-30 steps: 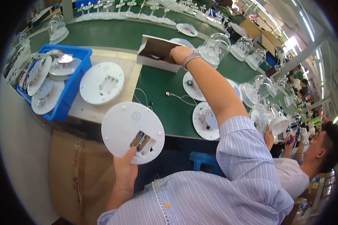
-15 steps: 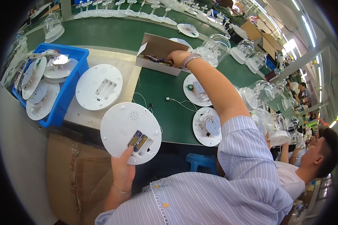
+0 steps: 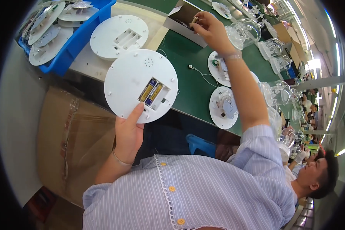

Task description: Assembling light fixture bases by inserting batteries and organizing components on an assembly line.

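Fingers [image 3: 136, 115] of left hand [image 3: 128, 136] clamped on near edge of white disc [image 3: 141, 85], held above green surface [image 3: 188, 73], batteries [image 3: 151, 92] showing. Right hand [image 3: 211, 27], far off, pinching small battery [image 3: 195, 18] over cardboard box [image 3: 184, 19].

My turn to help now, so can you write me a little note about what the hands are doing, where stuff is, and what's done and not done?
Left hand: holds the round white base up by its lower edge, thumb near the battery bay.
Right hand: stretched out to the small box on the green table, pinching a battery.
Done: two batteries sit in the bay.
Left: one slot looks unfilled; the bay has no cover on.
Nearby: another base lies bay-up with no batteries in it, beside a blue bin of round plates.
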The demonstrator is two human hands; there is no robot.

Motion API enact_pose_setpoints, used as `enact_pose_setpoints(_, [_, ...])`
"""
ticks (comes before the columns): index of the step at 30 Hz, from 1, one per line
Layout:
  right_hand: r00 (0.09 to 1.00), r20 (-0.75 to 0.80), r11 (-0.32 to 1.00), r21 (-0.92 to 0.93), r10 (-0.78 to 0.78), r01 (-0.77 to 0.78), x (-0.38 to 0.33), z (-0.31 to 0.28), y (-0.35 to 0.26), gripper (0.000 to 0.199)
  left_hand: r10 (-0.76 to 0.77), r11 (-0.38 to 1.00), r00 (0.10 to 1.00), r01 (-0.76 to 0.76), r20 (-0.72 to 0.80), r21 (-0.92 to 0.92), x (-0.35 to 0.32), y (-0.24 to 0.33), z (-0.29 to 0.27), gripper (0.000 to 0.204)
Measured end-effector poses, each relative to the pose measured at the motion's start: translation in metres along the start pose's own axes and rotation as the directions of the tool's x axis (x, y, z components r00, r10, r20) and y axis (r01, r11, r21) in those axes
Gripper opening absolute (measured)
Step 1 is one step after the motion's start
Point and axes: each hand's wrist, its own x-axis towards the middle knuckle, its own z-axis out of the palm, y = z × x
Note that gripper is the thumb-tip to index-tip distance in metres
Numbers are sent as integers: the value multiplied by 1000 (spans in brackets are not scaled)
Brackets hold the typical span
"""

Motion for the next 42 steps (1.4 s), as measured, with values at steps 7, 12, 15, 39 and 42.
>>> enact_pose_setpoints(7, [1000, -24, 951, 308, 20, -12, -136, 55, -90, 22, 133, 991, 988, -134, 84, 13, -12, -8, 7, 37])
enact_pose_setpoints(12, [982, -160, 994, 17, -101, 105, -162, 63, -100, 25, 143, 988, 983, -149, 112, 47, -25, -10, 8, 37])
enact_pose_setpoints(15, [981, -142, 990, -66, -134, 126, -166, 61, -103, 22, 145, 987, 980, -153, 135, 55, -31, -9, 9, 39])
enact_pose_setpoints(39, [944, 225, 628, 706, 242, -329, -172, 47, -106, 34, 96, 995, 989, -97, 112, 3, -50, -6, 24, 36])
enact_pose_setpoints(42, [934, 206, 557, 757, 293, -341, -172, 50, -109, 36, 66, 998, 991, -65, 119, -15, -52, -4, 26, 35])
